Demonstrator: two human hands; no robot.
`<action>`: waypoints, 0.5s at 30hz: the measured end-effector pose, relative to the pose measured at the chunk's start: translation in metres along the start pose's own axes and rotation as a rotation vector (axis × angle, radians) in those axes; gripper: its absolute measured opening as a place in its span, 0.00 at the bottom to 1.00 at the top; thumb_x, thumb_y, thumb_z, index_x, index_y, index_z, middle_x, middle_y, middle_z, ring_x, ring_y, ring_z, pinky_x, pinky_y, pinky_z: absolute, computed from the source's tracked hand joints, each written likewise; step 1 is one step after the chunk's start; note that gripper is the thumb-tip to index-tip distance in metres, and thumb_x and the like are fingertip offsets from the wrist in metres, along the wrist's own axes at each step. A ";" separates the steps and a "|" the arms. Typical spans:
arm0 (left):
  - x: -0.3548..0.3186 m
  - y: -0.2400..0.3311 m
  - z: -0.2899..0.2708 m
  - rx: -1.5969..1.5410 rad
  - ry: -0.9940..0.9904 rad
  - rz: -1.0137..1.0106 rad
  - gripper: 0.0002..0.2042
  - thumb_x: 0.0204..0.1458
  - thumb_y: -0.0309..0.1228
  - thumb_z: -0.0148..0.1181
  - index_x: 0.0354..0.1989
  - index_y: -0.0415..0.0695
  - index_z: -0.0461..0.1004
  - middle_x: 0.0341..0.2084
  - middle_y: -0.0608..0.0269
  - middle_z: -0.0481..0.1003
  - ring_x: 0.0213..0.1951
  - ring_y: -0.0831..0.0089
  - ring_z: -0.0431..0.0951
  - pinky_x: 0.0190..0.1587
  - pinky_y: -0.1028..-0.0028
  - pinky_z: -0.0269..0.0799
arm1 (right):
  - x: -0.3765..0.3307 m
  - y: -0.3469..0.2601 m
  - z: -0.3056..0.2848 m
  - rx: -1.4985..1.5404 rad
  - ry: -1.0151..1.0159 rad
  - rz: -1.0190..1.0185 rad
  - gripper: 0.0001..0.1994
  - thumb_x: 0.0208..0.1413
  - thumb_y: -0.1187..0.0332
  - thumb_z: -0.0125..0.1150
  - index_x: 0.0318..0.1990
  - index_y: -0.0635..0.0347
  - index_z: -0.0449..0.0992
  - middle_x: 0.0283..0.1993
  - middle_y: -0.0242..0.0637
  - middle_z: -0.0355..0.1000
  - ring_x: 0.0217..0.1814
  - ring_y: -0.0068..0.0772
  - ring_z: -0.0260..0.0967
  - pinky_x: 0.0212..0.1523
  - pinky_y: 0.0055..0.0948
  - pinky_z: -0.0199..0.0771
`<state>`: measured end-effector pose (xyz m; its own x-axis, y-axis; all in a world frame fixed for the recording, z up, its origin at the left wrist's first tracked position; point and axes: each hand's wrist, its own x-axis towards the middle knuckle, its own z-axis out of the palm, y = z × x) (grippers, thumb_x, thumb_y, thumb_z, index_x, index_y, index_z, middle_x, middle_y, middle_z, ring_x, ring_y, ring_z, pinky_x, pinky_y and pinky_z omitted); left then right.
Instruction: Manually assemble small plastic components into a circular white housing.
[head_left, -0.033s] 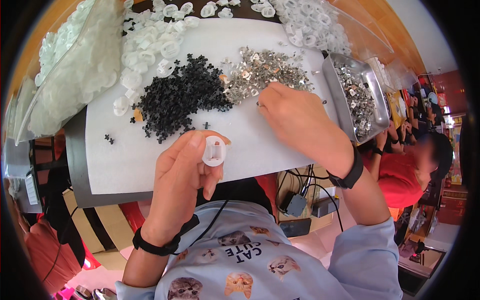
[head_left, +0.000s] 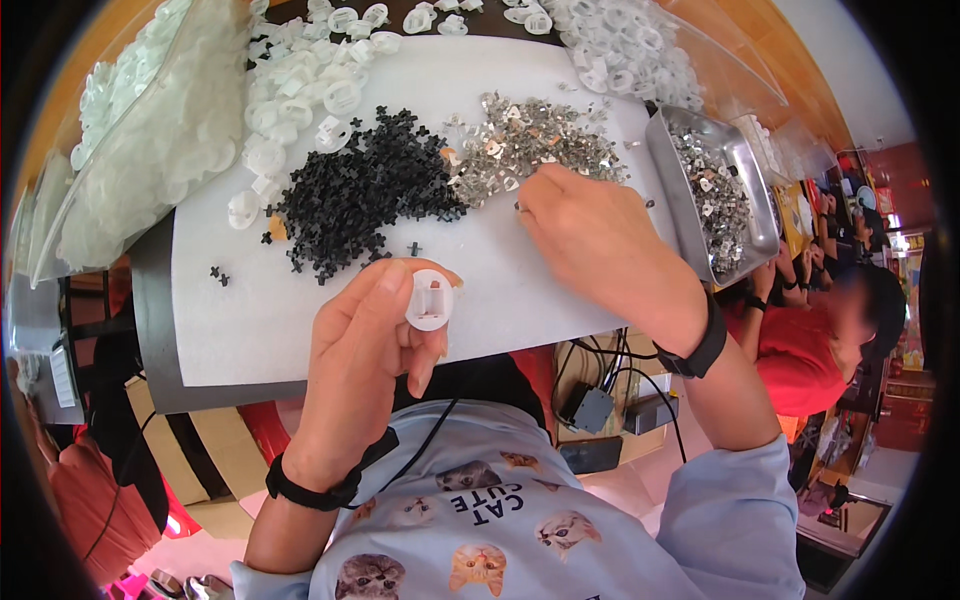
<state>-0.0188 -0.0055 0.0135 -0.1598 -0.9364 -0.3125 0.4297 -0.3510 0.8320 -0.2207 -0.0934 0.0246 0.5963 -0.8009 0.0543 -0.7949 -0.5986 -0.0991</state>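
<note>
My left hand (head_left: 362,325) holds a round white plastic piece (head_left: 430,300) between thumb and fingers, above the near part of the white sheet. A square frame stands up on the piece's face. My right hand (head_left: 580,225) is at the near edge of a heap of small silvery metal clips (head_left: 535,140), its fingers pinched together. A tiny dark bit shows at its fingertips, too small to name. To the left of the metal heap lies a heap of small black cross-shaped pieces (head_left: 365,190). One loose black cross (head_left: 415,248) lies just beyond my left hand.
A white sheet (head_left: 240,340) covers the dark table. More round white pieces (head_left: 290,110) lie at the far left, beside a large clear bag (head_left: 150,170) full of them. A metal tray (head_left: 755,195) with more clips stands on the right. Nearby, a person in red (head_left: 800,360) sits.
</note>
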 end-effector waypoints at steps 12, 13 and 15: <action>-0.015 0.004 -0.005 0.073 -0.001 0.005 0.20 0.63 0.43 0.41 0.40 0.37 0.73 0.17 0.68 0.67 0.16 0.86 0.61 0.17 0.84 0.54 | -0.010 -0.022 -0.034 0.718 -0.106 -0.122 0.03 0.50 0.77 0.56 0.32 0.62 0.69 0.26 0.38 0.66 0.26 0.39 0.65 0.26 0.31 0.64; -0.015 0.004 -0.006 0.062 0.006 -0.010 0.21 0.63 0.44 0.41 0.40 0.37 0.73 0.16 0.69 0.67 0.15 0.86 0.61 0.16 0.85 0.53 | -0.008 -0.028 -0.035 0.724 -0.108 -0.128 0.03 0.50 0.77 0.56 0.32 0.62 0.69 0.26 0.38 0.66 0.26 0.39 0.65 0.26 0.31 0.64; -0.017 0.003 -0.004 0.052 0.009 -0.028 0.21 0.63 0.45 0.41 0.39 0.38 0.74 0.16 0.69 0.67 0.14 0.86 0.60 0.16 0.85 0.53 | -0.004 -0.040 -0.033 0.792 -0.067 -0.339 0.05 0.48 0.78 0.58 0.32 0.62 0.70 0.25 0.36 0.64 0.26 0.37 0.63 0.26 0.28 0.62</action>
<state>-0.0109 0.0090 0.0193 -0.1634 -0.9263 -0.3396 0.3786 -0.3768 0.8454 -0.1953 -0.0667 0.0615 0.8123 -0.5635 0.1503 -0.2753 -0.5977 -0.7529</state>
